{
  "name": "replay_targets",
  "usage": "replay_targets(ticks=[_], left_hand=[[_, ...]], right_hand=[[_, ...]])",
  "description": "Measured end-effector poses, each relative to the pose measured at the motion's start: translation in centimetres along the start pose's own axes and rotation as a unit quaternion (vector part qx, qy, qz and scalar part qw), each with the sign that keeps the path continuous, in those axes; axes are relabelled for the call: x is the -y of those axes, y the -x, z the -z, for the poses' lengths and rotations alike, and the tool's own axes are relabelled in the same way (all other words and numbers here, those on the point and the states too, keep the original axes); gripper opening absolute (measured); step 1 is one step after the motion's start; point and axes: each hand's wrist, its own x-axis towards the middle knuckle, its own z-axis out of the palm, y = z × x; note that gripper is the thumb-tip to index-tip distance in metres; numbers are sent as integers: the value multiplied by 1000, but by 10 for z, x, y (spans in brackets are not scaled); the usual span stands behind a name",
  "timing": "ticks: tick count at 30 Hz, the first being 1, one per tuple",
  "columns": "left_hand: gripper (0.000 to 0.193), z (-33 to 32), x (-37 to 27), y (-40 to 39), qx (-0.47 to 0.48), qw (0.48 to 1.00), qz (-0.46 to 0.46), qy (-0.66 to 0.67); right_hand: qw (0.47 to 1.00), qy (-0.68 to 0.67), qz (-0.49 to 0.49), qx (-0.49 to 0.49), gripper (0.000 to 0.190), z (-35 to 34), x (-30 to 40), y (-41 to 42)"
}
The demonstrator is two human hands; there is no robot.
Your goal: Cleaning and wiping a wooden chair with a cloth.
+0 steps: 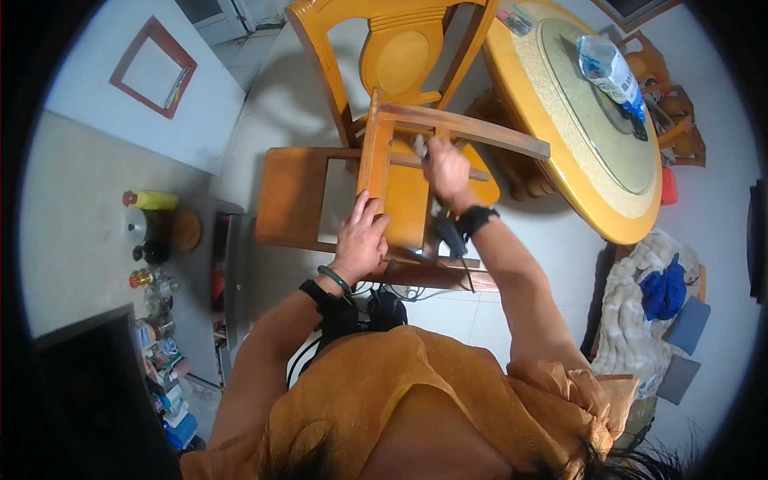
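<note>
A brown wooden chair lies tipped on its side, its legs pointing right. Part of it overlaps the yellow seat of a larger wooden chair behind it. My left hand grips the edge of the tipped chair's seat, fingers laid over the wood. Between its legs, my right hand is closed around a small greyish thing, perhaps a cloth; blur and my fingers hide most of it. That thing is close to the inner side of the frame. Black straps circle both wrists, and a dark device with a cord hangs by the right one.
An oval table with a glass turntable and a plastic bag stands at right. A grey cabinet with bottles and jars is at left. Cables lie below the chair. A cushioned seat holds blue cloth at lower right.
</note>
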Motion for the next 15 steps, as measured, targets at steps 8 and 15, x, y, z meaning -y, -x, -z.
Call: replay_targets(ticks=[8,15], left_hand=[[32,-2,-5,-5,-9,1000,-7,-2],[34,-5,6,0,-11,1000,-2,-16]], right_hand=[[996,13,-89,4,21,-8,-14,-39],[974,-98,93,181,29,56,50,127]])
